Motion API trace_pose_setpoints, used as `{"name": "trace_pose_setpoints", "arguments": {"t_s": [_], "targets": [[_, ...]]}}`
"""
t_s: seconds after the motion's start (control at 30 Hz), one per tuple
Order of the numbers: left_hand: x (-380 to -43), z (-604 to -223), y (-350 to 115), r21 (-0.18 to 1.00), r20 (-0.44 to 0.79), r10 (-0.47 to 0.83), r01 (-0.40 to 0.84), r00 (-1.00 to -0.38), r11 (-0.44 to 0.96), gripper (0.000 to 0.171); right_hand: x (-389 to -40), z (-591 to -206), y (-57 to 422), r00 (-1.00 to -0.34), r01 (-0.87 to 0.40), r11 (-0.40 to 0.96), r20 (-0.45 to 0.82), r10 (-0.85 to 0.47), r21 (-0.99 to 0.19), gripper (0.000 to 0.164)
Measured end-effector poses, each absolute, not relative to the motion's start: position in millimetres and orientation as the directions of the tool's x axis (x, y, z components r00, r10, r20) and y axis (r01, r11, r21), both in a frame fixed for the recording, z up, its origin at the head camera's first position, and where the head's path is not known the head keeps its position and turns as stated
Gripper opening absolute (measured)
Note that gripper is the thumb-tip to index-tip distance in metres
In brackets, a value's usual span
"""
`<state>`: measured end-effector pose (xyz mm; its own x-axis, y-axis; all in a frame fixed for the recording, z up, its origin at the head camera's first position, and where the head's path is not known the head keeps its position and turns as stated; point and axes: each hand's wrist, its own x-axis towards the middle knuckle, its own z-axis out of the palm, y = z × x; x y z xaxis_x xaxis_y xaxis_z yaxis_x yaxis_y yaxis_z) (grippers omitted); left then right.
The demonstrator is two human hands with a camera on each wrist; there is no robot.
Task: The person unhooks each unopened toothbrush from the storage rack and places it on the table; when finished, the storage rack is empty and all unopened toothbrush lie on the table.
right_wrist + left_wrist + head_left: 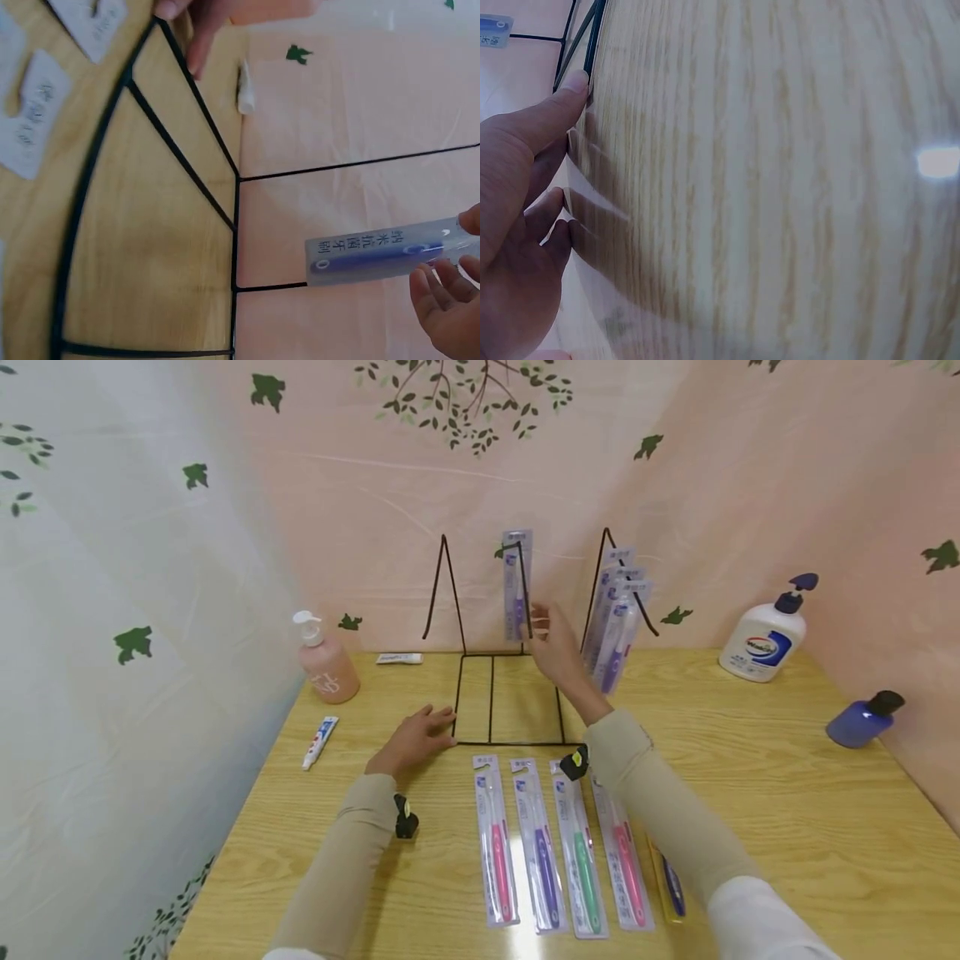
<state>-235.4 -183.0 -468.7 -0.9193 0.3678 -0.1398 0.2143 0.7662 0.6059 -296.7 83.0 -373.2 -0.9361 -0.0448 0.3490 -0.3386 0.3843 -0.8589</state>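
Note:
In the head view a black wire rack with three upright hooked arms stands on the table. My right hand is at its middle arm, where a packaged toothbrush with a purple handle hangs upright. In the right wrist view the thumb and fingers pinch the edge of that pack. My left hand rests at the rack's front left corner, fingers loosely extended, thumb tip against the wire in the left wrist view. Several packaged toothbrushes with purple handles hang on the right arm; the left arm holds none.
Before the rack lie packaged toothbrushes with pink, purple and green handles, and another pink one. Toothpaste tubes and a pink pump bottle stand left; a white pump bottle and blue bottle right.

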Motion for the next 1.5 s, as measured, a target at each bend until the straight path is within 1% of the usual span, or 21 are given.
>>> {"name": "trace_pose_setpoints", "arguments": {"t_s": [0.07,0.27,0.37,0.47,0.53,0.8,0.97,1.1,1.23,1.4,1.5], "targets": [[-236,-468,-183,0.602,-0.142,0.369,0.215,-0.919,0.769,0.055,-306,-371,81,-0.934,-0.341,0.399,0.356,-0.04,-0.851,0.049],[-236,-468,-182,0.587,-0.146,0.37,0.221,-0.918,0.779,0.056,-323,-366,78,-0.921,-0.372,0.472,0.381,-0.08,-0.799,0.053],[-237,-469,-183,0.587,-0.14,0.372,0.226,-0.917,0.777,0.056,-329,-363,76,-0.928,-0.358,0.444,0.368,-0.067,-0.822,0.049],[-237,-470,-184,0.592,-0.152,0.363,0.209,-0.919,0.778,0.056,-333,-362,75,-0.938,-0.329,0.395,0.346,-0.029,-0.858,0.045],[-237,-471,-184,0.598,-0.157,0.36,0.202,-0.919,0.776,0.056,-336,-361,75,-0.938,-0.321,0.386,0.345,-0.007,-0.865,0.042],[-236,-472,-182,0.608,-0.154,0.358,0.197,-0.921,0.769,0.056,-337,-365,79,-0.918,-0.356,0.35,0.395,0.045,-0.866,0.032],[-237,-471,-183,0.591,-0.152,0.367,0.213,-0.918,0.778,0.056,-328,-366,78,-0.907,-0.388,0.313,0.419,0.039,-0.867,0.028],[-239,-472,-183,0.581,-0.135,0.37,0.229,-0.919,0.781,0.056,-315,-364,79,-0.909,-0.392,0.278,0.415,0.026,-0.877,0.027],[-239,-473,-183,0.58,-0.137,0.37,0.229,-0.919,0.782,0.056,-299,-365,83,-0.916,-0.387,0.25,0.4,0.003,-0.888,0.027],[-238,-473,-182,0.575,-0.139,0.374,0.232,-0.917,0.784,0.056,-276,-366,90,-0.909,-0.412,0.219,0.414,-0.039,-0.884,0.027],[-238,-473,-181,0.572,-0.132,0.375,0.238,-0.918,0.785,0.056,-256,-363,94,-0.906,-0.422,0.212,0.416,-0.073,-0.882,0.027]]}}
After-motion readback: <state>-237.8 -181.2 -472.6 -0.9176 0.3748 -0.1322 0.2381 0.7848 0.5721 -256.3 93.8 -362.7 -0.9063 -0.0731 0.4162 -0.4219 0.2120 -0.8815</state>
